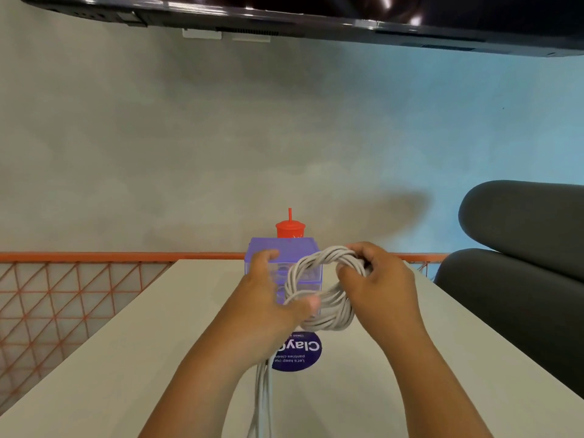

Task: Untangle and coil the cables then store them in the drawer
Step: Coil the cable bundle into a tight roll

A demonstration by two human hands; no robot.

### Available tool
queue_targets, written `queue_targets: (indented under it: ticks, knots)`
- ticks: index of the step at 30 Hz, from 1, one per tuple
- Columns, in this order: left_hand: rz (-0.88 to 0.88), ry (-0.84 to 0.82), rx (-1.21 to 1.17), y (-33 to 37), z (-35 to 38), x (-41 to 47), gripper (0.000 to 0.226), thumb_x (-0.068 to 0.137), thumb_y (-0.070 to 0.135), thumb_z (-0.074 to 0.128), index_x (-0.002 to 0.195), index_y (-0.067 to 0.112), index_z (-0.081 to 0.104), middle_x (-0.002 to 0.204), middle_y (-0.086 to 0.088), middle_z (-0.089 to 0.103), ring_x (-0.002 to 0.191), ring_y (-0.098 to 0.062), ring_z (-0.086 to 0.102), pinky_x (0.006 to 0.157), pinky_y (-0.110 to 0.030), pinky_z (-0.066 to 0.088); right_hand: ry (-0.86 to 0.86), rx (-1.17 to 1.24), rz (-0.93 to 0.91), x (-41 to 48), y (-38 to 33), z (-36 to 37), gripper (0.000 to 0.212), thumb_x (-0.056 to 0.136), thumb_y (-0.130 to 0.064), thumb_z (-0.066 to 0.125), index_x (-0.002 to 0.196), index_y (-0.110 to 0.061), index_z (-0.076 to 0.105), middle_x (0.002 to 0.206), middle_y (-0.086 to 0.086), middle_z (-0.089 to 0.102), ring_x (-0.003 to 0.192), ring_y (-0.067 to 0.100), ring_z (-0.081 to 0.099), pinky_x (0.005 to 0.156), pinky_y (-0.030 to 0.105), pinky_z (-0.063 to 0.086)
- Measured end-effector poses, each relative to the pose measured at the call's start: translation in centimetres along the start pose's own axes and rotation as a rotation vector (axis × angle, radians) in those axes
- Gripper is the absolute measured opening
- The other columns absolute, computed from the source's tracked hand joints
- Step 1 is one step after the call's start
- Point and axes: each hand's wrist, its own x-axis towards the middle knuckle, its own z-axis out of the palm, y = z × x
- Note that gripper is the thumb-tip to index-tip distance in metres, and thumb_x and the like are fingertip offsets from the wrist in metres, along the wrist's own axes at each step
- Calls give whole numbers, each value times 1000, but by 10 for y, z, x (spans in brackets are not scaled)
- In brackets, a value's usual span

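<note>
The right hand (382, 279) has its fingers (360, 249) curled round the top right of the grey coil (330, 322). The left hand (268, 292) pinches the coil's lower left under its thumb. The coil is held upright above the worktop (142, 358), and its loose tail (264, 399) hangs toward the person. The drawers (281, 248) stand just behind it, nearer the left hand.

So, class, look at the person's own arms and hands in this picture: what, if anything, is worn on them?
Nothing that shows. The left hand and right hand are gloveless, and both forearms are bare down to the bottom edge of the picture, with no sleeve in view. No ring, watch, bracelet or marking shows on the sides facing the camera.
</note>
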Motion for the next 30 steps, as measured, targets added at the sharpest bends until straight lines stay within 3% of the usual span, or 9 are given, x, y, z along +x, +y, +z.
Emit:
queue_targets:
  ticks: [3, 9, 11, 15, 18, 22, 25, 28, 30]
  knots:
    - [-64, -39, 75, -1, 9, -1, 44, 87, 33, 61, 120, 36, 33, 91, 14, 56, 82, -8, 59, 65, -20, 45, 47, -22, -33, 1, 3, -1, 21, 85, -11, 57, 95, -29, 62, 82, -13, 61, 72, 2, 56, 61, 9, 41]
    - [178, 269, 324, 7, 18, -3, 14, 92, 38, 51, 97, 26, 56, 74, 12, 53, 69, -7, 53, 51, -16, 33, 104, -179, -71, 1, 18, 3, 23, 90, -18, 54, 112, -22, 60, 96, -9, 58, 82, 8, 55, 71, 15, 44]
    - [245, 223, 344, 8, 17, -4, 21, 92, 42, 49, 88, 26, 62, 69, 9, 55, 64, -7, 51, 50, -16, 32, 126, -181, -69, 1, 22, 3, 22, 91, -19, 54, 112, -22, 60, 98, -7, 60, 86, 10, 57, 76, 23, 49]
    - [267, 159, 186, 7, 7, -2, 45, 89, 48, 48, 62, 13, 57, 52, -1, 47, 51, -9, 41, 48, -16, 31, 73, 36, 33, 4, 18, -5, 16, 87, -20, 61, 86, -35, 56, 80, -19, 61, 74, 3, 59, 63, 10, 45]
    - [206, -28, -42, 8, 1, -4, 52, 81, 65, 45, 57, 21, 62, 50, 5, 48, 48, -3, 41, 51, -12, 33, 60, 254, 131, 6, 10, -10, 16, 85, -16, 62, 76, -29, 58, 72, -7, 63, 65, 9, 58, 60, 22, 46]
    - [162, -340, -122, 8, 6, -8, 32, 72, 50, 50, 58, 28, 68, 79, 15, 51, 72, 3, 51, 73, -16, 37, 266, 243, 84, 2, 5, -2, 9, 79, -19, 59, 73, -19, 53, 64, -1, 52, 53, 8, 43, 51, 18, 37]
    - [139, -412, -78, 10, 10, -9, 28, 69, 49, 51, 54, 31, 66, 90, 15, 44, 83, 4, 49, 79, -14, 38, 351, 197, 47, -3, 7, 6, 8, 77, -24, 56, 74, -19, 50, 68, 4, 53, 59, 17, 47, 55, 31, 41]
    - [131, -439, 2, 10, 6, -9, 27, 71, 52, 55, 50, 36, 63, 92, 14, 42, 92, -1, 49, 87, -18, 38, 289, 346, 147, -3, 1, 9, 12, 81, -13, 58, 72, -17, 51, 61, 2, 51, 52, 9, 44, 50, 26, 40]
    - [146, -440, 128, 6, 8, -8, 30, 81, 45, 61, 55, 31, 63, 90, 9, 46, 91, -14, 53, 82, -22, 39, 138, 481, 293, 1, 0, 10, 14, 79, -7, 58, 69, -14, 52, 54, -2, 44, 46, 7, 39, 44, 20, 35]
